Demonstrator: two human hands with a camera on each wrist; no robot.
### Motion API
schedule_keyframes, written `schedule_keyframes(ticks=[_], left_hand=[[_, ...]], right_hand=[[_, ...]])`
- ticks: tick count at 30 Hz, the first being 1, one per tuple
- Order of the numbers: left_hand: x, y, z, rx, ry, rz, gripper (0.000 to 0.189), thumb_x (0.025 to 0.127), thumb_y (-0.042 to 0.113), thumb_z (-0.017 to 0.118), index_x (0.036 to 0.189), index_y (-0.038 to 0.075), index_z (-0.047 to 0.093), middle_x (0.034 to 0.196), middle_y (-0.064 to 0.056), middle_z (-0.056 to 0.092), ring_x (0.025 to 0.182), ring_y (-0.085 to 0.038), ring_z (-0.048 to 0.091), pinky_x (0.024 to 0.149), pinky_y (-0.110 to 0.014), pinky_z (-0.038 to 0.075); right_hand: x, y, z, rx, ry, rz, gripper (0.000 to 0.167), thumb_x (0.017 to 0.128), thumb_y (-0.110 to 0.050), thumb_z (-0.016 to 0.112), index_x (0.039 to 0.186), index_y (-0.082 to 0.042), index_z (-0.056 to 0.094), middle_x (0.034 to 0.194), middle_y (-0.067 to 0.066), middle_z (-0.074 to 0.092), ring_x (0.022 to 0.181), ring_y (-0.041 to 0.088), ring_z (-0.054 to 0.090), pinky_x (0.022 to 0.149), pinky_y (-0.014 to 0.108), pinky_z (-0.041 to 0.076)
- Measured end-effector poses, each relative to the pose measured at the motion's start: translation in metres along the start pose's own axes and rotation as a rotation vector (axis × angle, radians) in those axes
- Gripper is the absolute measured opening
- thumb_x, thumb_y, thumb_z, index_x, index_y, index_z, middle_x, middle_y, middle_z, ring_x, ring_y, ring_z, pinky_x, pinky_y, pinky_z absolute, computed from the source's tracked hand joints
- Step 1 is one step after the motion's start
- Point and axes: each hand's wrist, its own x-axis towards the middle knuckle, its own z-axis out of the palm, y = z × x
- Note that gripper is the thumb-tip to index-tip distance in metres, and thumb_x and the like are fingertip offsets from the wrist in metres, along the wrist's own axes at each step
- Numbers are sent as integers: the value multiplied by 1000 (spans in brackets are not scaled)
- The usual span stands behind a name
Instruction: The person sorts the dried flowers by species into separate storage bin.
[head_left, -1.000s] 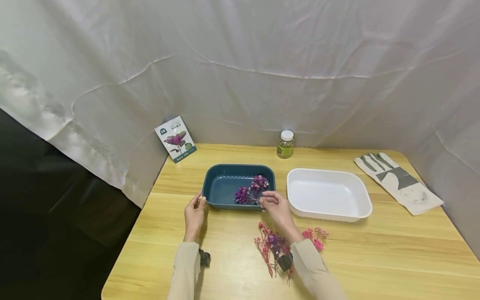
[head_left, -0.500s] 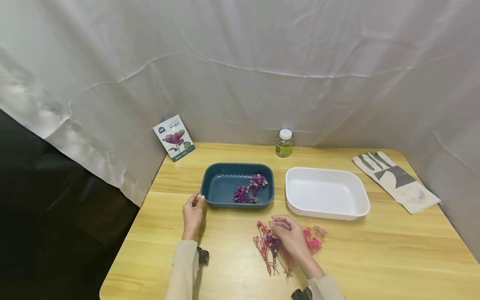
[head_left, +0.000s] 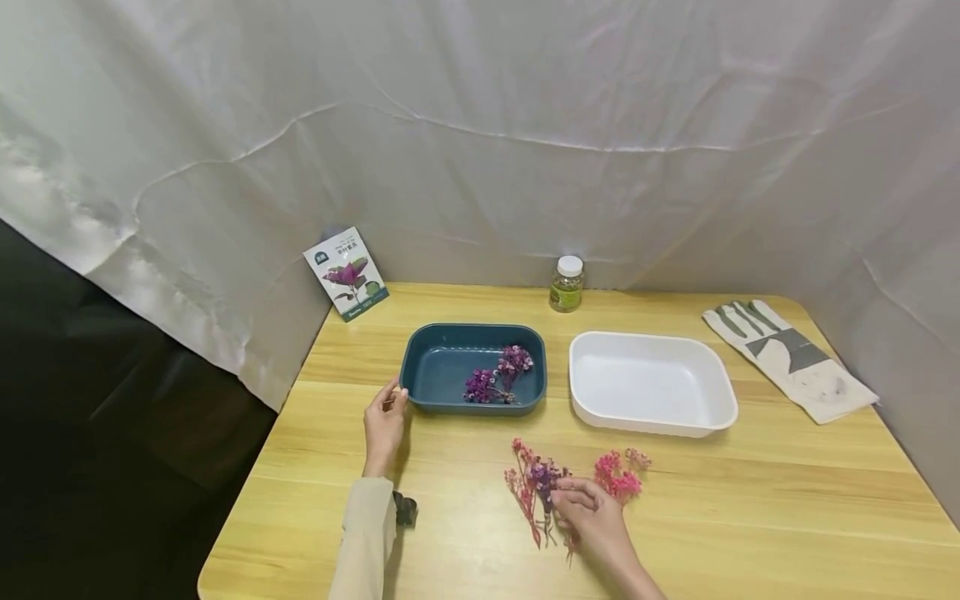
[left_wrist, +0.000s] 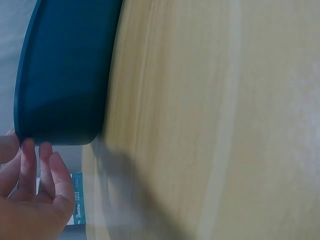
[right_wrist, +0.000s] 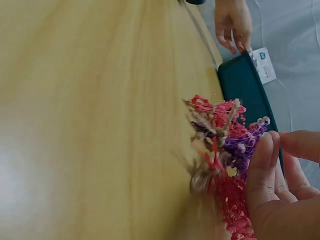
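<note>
My left hand [head_left: 384, 429] holds the front left corner of a teal tray [head_left: 431, 408], thumb at the rim and fingers against the outer wall in the left wrist view. Purple dried flower sprigs [head_left: 483, 385] lie inside the tray toward its right. My right hand [head_left: 596, 521] is over the dried flowers on the table, thumb and index fingertips close together at a purple sprig [head_left: 545, 477]; I cannot tell whether they pinch it. Pink sprigs [head_left: 522, 479] lie left of it, and brighter pink blossoms [head_left: 618, 477] show beyond the right hand.
A white tray [head_left: 652, 427] stands right of the teal one. Behind are a white-capped jar [head_left: 566, 287] and a plant-picture packet [head_left: 347, 275] leaning on the grey curtain [head_left: 480, 183]. Work gloves [head_left: 791, 358] lie at the right of the wooden table [head_left: 750, 517].
My right hand has withdrawn from the teal tray, leaving purple sprigs inside, and has come down to the flowers on the table. My left hand stays at the tray corner.
</note>
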Motion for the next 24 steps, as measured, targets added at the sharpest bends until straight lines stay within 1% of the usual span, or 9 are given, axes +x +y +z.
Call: schedule_keyframes(ticks=[3,5,7,10,14,17,19,22,24], left_hand=[[0,0,0,2,1,4,35,98,14,59,131,5,61,100,-13,63,86,-10,53,71,-14,42],[0,0,0,-4,3,2,35,98,14,59,131,4,61,100,-13,63,86,-9,53,71,-14,43],[0,1,-1,-4,8,-4,35,97,14,59,131,5,61,100,-12,63,86,-9,53,71,-14,43],[-1,1,-1,-6,11,-9,35,97,14,59,131,5,61,100,-12,63,86,-8,53,71,-14,43],[-1,1,0,3,10,-1,35,97,14,59,131,5,61,101,-13,63,85,-8,53,71,-14,43],[-1,1,0,12,8,7,35,97,14,59,131,4,61,101,-14,64,85,-8,54,71,-14,43],[-2,1,1,14,6,4,35,97,14,59,131,4,61,101,-14,64,86,-8,54,71,-14,43],[-2,2,1,16,2,-3,36,98,14,58,132,4,60,102,-15,63,87,-10,54,71,-14,43],[-2,2,0,14,0,-5,36,98,14,58,132,5,60,103,-14,63,87,-10,54,72,-14,43]], right_hand=[[-1,4,-1,-17,-1,1,34,88,-6,67,119,4,59,101,12,71,77,15,66,67,24,57],[-1,5,-2,-34,-5,0,34,88,-7,67,119,4,59,99,12,71,75,16,65,62,24,56],[-1,5,-2,-75,-3,-11,34,87,-8,68,118,3,61,96,12,71,70,16,64,56,24,53],[-1,7,-1,-187,10,-68,32,85,-8,70,116,1,63,93,10,72,70,13,63,58,22,52],[0,11,4,-402,57,-221,29,80,-7,74,107,1,66,87,8,73,71,11,67,67,20,53],[1,13,10,-550,102,-308,29,76,-10,79,101,0,67,81,5,71,66,10,66,64,23,54],[1,14,13,-632,138,-341,28,74,-11,81,98,-2,67,77,2,70,63,9,63,63,26,53],[1,14,18,-700,172,-371,27,73,-11,81,94,-3,67,73,0,69,60,9,61,61,30,53],[1,14,19,-712,183,-379,25,72,-9,80,92,-3,67,72,0,69,59,9,61,60,31,53]])
